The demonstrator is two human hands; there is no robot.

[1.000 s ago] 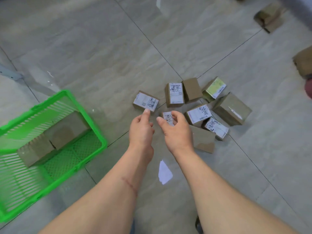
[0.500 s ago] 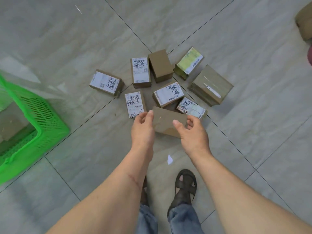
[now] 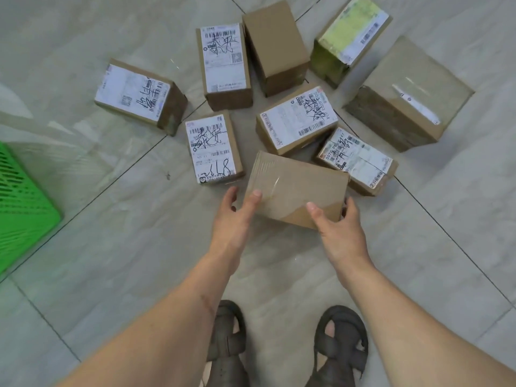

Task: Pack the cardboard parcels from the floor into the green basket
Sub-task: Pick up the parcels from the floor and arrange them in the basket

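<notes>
You had your left hand and right hand clasped on the plain parcel nearest your sandals, mid-pickup; next, I judge, a lift leftward to the green basket.

Large pale grey tiles with faint marbled streaks over the whole floor; thin dark grout lines running on diagonals, some meeting near the top middle; soft glossy sheen and whitish reflections at the left side, from light above; small dark speck lying on one tile, left of centre; no wall, window or furniture visible; dark open sandals standing at the bottom edge on the same tiles.
</notes>
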